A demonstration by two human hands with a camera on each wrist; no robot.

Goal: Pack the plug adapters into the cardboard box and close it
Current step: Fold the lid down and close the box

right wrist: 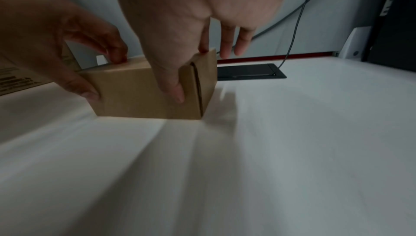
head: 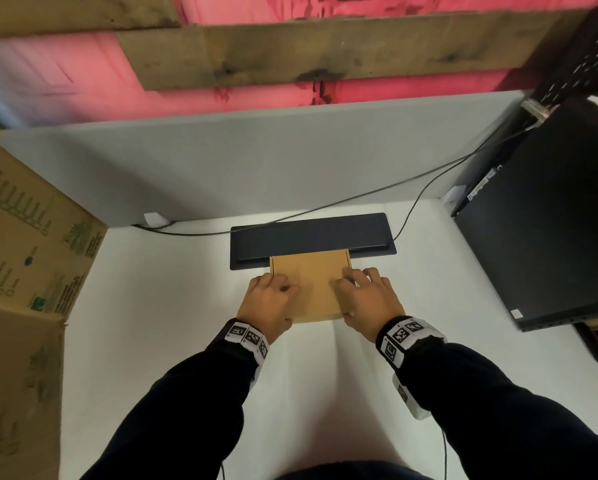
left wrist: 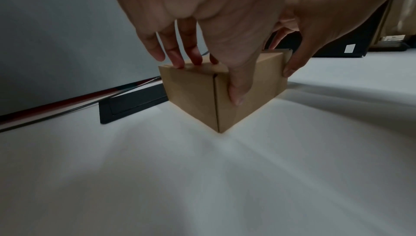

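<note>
We see the cardboard box (head: 310, 287) shut on the white desk (head: 173, 306), both hands gripping it.

Our left hand (head: 266, 304) and right hand (head: 368, 301) pinch it — fingers on the lid, thumbs on the near face. Its far edge overlaps a black cable hatch (head: 313, 237) set in the desk. Beyond stands a grey partition (head: 256, 161) with a black cable (head: 377, 192) trailing across; a printed carton (head: 24, 258) stands left, a dark computer case (head: 547, 216) right — pink wall with wooden planks (head: 325, 53) above.
</note>
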